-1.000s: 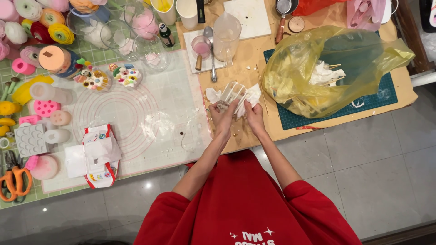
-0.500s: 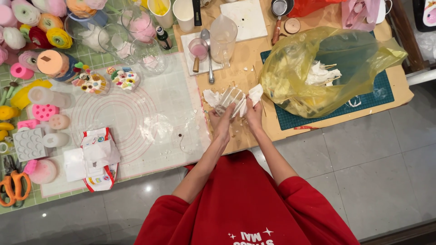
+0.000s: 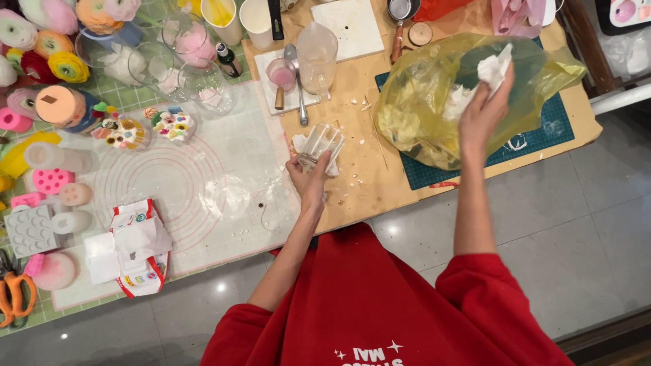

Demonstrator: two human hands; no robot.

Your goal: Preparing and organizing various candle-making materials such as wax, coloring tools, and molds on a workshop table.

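My left hand (image 3: 309, 181) grips a clear plastic mould (image 3: 321, 144) just above the wooden table (image 3: 363, 152). My right hand (image 3: 483, 114) is raised over the open yellow plastic bag (image 3: 420, 102) and pinches a crumpled white tissue (image 3: 494, 68). The bag lies on a dark green cutting mat (image 3: 542, 135) and holds white scraps. Small white crumbs are scattered on the wood between my hands.
A white silicone mat (image 3: 176, 183) with circles covers the left half. On it and around it: clear cups (image 3: 317, 51), a pink-filled cup (image 3: 280, 74), a spoon (image 3: 297, 74), pink moulds (image 3: 51, 179), decorated pieces (image 3: 173, 125), a wipes packet (image 3: 139, 251), orange scissors (image 3: 15, 301).
My right hand has left the mould and swung right and up to the yellow bag, carrying the white tissue. My left hand still holds the mould in about the same place.
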